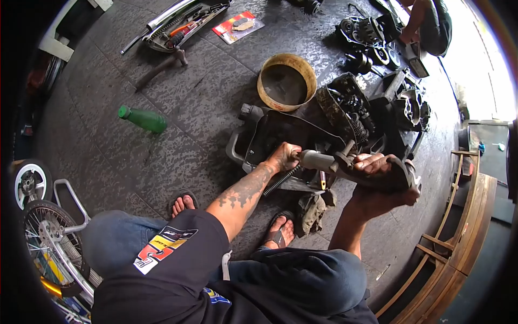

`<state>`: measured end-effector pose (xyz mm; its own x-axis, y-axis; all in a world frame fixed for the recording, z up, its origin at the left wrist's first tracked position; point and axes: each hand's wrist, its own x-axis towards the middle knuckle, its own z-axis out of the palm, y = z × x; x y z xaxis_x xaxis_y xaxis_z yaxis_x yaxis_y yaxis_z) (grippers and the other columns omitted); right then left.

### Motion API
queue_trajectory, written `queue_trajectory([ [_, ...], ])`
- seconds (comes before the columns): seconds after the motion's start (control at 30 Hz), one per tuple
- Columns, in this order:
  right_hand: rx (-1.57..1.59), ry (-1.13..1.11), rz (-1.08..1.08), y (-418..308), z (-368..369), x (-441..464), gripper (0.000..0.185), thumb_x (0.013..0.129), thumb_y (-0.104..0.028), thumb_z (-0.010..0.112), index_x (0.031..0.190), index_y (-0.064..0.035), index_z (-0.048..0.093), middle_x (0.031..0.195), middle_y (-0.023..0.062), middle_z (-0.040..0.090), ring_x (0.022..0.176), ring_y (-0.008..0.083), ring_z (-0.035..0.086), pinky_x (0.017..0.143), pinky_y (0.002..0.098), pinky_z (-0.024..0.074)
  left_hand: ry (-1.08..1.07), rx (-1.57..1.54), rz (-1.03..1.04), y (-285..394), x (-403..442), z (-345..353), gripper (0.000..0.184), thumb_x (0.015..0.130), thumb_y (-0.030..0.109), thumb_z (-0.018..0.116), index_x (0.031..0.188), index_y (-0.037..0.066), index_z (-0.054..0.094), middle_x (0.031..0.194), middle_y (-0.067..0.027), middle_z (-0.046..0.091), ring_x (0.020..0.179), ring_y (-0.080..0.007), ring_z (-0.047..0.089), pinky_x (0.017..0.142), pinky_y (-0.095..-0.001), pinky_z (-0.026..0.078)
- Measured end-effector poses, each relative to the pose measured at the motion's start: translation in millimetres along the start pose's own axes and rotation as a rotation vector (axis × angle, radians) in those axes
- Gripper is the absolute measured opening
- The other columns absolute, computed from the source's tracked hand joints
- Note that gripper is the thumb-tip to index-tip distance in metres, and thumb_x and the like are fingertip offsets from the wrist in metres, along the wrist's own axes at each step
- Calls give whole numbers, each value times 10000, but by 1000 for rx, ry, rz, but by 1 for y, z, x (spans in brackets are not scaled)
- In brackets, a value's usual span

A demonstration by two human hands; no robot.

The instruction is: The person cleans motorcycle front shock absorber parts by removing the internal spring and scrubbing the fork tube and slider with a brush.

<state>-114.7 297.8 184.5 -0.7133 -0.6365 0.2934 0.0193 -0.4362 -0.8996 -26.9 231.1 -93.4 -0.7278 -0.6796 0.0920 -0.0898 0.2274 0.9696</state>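
Observation:
My right hand (380, 186) is wrapped around a dark metal part with a grey tube (318, 160) at its left end. It is held over a cut-open dark plastic jerrycan (270, 129) that lies on its side. Closed at the tube's left end is my left hand (283, 157); the exact piece under its fingers is hidden. A coil spring (280, 181) slants below the left hand. A small brush or tool with an orange and white handle (322, 180) shows under the tube. A grey rag (314, 209) hangs at the container's near edge.
A round yellowish basin (261, 86), a greasy tray of parts (334, 102) and engine parts (367, 32) lie beyond. A green bottle (144, 119), hammer (161, 69) and packaged brake pads (240, 26) are left. A wooden bench (467, 232) stands right; another person (429, 24) is far right.

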Motion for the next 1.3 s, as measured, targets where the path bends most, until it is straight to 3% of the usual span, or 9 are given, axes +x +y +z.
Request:
queue_trajectory([
  [0.33,83,-198,-60,31,-10,-5,786,790,-813,332,950,-54,460,611,87,458,532,244,536,627,426,507,37,-4,8,3,0,1,141,712,124,655,669,32,558,679,-192,586,724,-405,601,545,-374,467],
  [0.43,-30,-143,-30,51,-9,-15,746,789,-809,345,885,-74,432,612,86,460,539,244,542,636,427,507,12,-62,-35,13,-3,-4,173,606,-57,708,691,53,607,662,-13,625,643,-47,554,549,-262,457],
  [0.53,117,-180,-24,66,-15,-17,747,771,-758,493,875,-23,421,683,109,506,597,283,605,632,452,557,27,-123,-5,10,-4,-2,165,632,-50,716,714,49,612,674,28,604,645,-18,507,532,-247,444],
  [0.6,73,-163,-25,69,-17,-17,753,763,-764,497,889,-25,429,672,109,515,596,279,605,630,448,557,26,-144,-23,-2,-4,4,161,647,-39,723,733,43,614,690,36,602,634,-22,514,527,-245,444],
  [0.67,104,-150,-12,71,-21,-16,750,759,-762,506,904,-30,432,672,110,524,601,277,607,640,453,553,11,-231,-105,2,-2,3,149,619,-51,689,714,53,641,703,-80,672,664,-151,668,579,-297,504],
  [0.83,139,-133,29,66,-25,-15,695,787,-717,530,976,-55,434,665,120,564,621,283,621,687,461,539,-44,-340,-100,-6,-3,6,171,628,-17,673,754,97,654,682,2,627,639,-90,596,548,-277,480],
  [1.0,45,-100,-12,50,-36,-8,772,817,-758,411,1018,-13,432,619,136,564,610,293,623,669,467,533,38,8,68,6,0,-5,172,605,21,655,768,76,654,784,-162,659,753,-287,683,618,-349,510],
  [1.1,14,-110,-3,8,-17,8,771,824,-790,308,791,-49,516,635,89,524,595,249,560,672,440,495,30,51,16,0,2,4,81,644,84,652,676,48,587,696,-182,615,708,-354,644,547,-378,484],
  [1.3,-1,-82,-30,-2,-12,10,736,826,-773,348,792,-53,498,624,74,496,606,249,557,666,440,491,86,70,74,-9,2,8,171,626,81,679,639,33,516,636,-191,556,655,-392,595,502,-395,416],
])
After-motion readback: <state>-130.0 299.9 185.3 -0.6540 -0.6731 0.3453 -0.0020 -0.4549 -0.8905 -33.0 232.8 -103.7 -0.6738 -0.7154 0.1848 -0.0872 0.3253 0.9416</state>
